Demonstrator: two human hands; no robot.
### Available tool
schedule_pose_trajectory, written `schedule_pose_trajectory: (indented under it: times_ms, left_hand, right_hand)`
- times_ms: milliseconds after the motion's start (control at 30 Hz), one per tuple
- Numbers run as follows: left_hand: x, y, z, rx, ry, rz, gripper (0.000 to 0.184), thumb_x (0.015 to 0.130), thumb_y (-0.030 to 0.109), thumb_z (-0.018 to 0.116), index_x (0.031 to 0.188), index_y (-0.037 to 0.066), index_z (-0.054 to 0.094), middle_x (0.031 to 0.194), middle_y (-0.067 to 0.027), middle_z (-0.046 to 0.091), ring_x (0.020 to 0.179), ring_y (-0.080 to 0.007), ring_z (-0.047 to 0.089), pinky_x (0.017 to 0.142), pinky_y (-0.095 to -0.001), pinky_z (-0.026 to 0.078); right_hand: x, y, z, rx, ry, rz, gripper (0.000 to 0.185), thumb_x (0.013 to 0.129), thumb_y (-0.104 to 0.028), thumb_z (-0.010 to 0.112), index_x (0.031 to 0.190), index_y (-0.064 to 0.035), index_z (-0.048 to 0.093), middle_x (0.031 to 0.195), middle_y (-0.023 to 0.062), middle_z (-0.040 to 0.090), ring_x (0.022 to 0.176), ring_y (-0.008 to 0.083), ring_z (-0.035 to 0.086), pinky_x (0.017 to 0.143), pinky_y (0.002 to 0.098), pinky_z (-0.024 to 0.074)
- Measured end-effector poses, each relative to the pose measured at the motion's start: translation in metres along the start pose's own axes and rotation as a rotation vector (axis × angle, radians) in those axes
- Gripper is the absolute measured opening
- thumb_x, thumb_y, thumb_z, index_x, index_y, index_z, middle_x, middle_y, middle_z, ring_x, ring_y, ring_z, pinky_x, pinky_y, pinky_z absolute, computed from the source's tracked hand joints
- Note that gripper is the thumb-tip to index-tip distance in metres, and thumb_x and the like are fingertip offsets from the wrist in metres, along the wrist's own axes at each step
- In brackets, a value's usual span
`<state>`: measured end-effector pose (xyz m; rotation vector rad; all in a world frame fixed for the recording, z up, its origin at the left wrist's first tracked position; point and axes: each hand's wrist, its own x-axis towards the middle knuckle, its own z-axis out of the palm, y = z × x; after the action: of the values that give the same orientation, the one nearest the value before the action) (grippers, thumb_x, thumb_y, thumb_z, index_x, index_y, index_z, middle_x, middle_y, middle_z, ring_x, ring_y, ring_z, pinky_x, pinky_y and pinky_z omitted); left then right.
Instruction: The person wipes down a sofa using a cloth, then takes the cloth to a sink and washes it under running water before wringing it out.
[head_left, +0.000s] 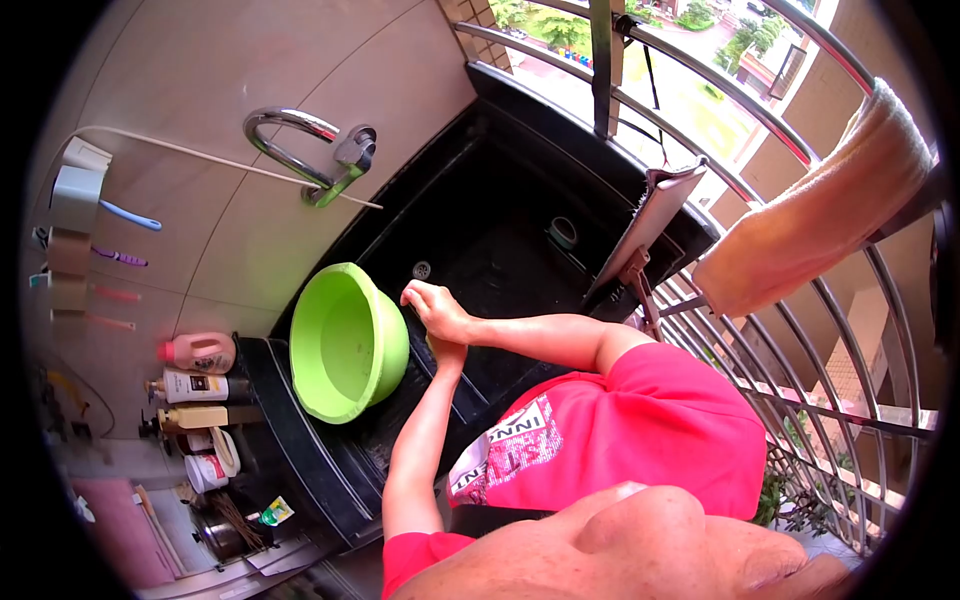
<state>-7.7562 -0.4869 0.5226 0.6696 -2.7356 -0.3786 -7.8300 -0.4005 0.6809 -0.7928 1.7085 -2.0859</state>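
My right hand (436,309) is over the dark sink with its fingers curled, pressed against my left hand (447,352). The left hand is mostly hidden beneath it, so its fingers do not show. Whether anything is held between the two hands cannot be made out. Right beside them, a light green plastic basin (395,345) rests at the sink's near left part. Its inside faces up toward me, and a little liquid seems to lie at the bottom. The black sink (490,220) has a round drain (422,270) just beyond my hands.
A chrome faucet (355,155) juts from the tiled wall. Bottles (195,385) line the left side, below toothbrush holders (75,200). Metal railings (740,110) run along the right, with a towel (820,210) hung there. A small round item (563,232) lies in the sink.
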Motion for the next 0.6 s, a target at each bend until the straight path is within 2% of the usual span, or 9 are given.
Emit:
schedule_pose_trajectory:
  times_ms: [133,200,267,300,400,433,500,567,600]
  left_hand:
    - [-0.009,0.02,-0.011,-0.064,-0.059,-0.249,0.01,0.081,0.019,0.059,0.086,0.011,0.061,0.08,-0.0103,0.066,0.076,-0.0285,0.066,0.066,-0.0389,0.051]
    - [-0.013,0.03,-0.023,-0.112,0.031,-0.131,0.012,0.079,0.024,0.061,0.078,0.011,0.062,0.075,-0.0112,0.066,0.074,-0.0308,0.066,0.065,-0.04,0.051]
    - [-0.015,0.044,-0.04,0.135,-0.309,-0.213,0.017,0.077,0.027,0.061,0.078,0.01,0.063,0.077,-0.0145,0.066,0.077,-0.0323,0.066,0.066,-0.0413,0.052]
    - [-0.019,0.049,-0.046,0.024,-0.363,-0.303,0.021,0.076,0.028,0.06,0.079,0.008,0.065,0.079,-0.0172,0.067,0.08,-0.0347,0.065,0.069,-0.0439,0.052]
    - [-0.039,0.037,-0.031,0.016,-0.519,-0.282,0.027,0.077,0.029,0.058,0.09,0.006,0.064,0.083,-0.0185,0.066,0.081,-0.0375,0.064,0.073,-0.048,0.051]
    - [-0.04,0.049,-0.05,0.073,-0.614,-0.273,0.034,0.075,0.031,0.062,0.098,0.006,0.062,0.092,-0.0188,0.065,0.088,-0.0366,0.062,0.078,-0.0468,0.05]
    - [-0.057,0.031,-0.042,0.107,-0.539,-0.247,0.051,0.067,0.037,0.073,0.106,0.008,0.06,0.106,-0.0189,0.06,0.103,-0.0376,0.054,0.088,-0.0442,0.046]
    - [-0.057,0.02,-0.054,-0.071,-0.595,-0.306,0.048,0.063,0.035,0.076,0.096,0.003,0.063,0.098,-0.0177,0.064,0.096,-0.0318,0.06,0.085,-0.041,0.048]
    - [-0.062,0.013,-0.051,-0.313,-0.617,-0.479,0.045,0.062,0.034,0.077,0.09,0.001,0.064,0.09,-0.0182,0.065,0.089,-0.0296,0.064,0.08,-0.0393,0.05]
  right_hand:
    - [-0.004,0.031,0.005,-0.096,0.085,0.069,0.024,0.093,-0.02,0.045,0.09,0.0007,0.057,0.086,0.0191,0.063,0.084,0.0349,0.061,0.073,0.0412,0.0465]
    - [-0.007,0.043,0.005,-0.096,0.107,0.078,0.025,0.092,-0.021,0.046,0.088,0.0006,0.058,0.085,0.0182,0.064,0.083,0.0346,0.061,0.072,0.0415,0.0464]
    - [-0.013,0.059,0.004,-0.195,0.124,0.21,0.026,0.091,-0.02,0.047,0.083,0.0009,0.06,0.08,0.0169,0.064,0.08,0.0296,0.063,0.072,0.0378,0.0477]
    - [-0.017,0.072,0.0,-0.227,0.089,0.23,0.03,0.089,-0.024,0.048,0.078,0.0002,0.062,0.078,0.0165,0.064,0.078,0.0301,0.063,0.071,0.0388,0.0481]
    - [-0.027,0.078,-0.016,-0.485,-0.273,0.401,0.03,0.085,-0.032,0.053,0.084,-0.0055,0.068,0.083,0.0157,0.066,0.082,0.0307,0.064,0.074,0.0399,0.0495]
    - [-0.022,0.078,-0.021,-0.615,-0.385,0.339,0.031,0.083,-0.035,0.055,0.087,-0.0072,0.068,0.085,0.0154,0.066,0.084,0.0302,0.064,0.075,0.04,0.0497]
    - [-0.005,0.063,-0.026,-0.856,-0.607,0.253,0.037,0.077,-0.042,0.06,0.093,-0.0097,0.069,0.09,0.0149,0.066,0.089,0.0296,0.064,0.08,0.0398,0.0498]
    - [0.018,0.02,-0.03,-0.594,-0.747,0.042,0.028,0.082,-0.027,0.06,0.097,-0.0049,0.067,0.095,0.0141,0.066,0.089,0.027,0.064,0.079,0.0348,0.0498]
    - [0.024,-0.014,-0.028,-0.447,-0.774,0.012,0.025,0.086,-0.019,0.056,0.102,-0.0011,0.064,0.097,0.0127,0.066,0.091,0.0217,0.063,0.08,0.0311,0.0483]
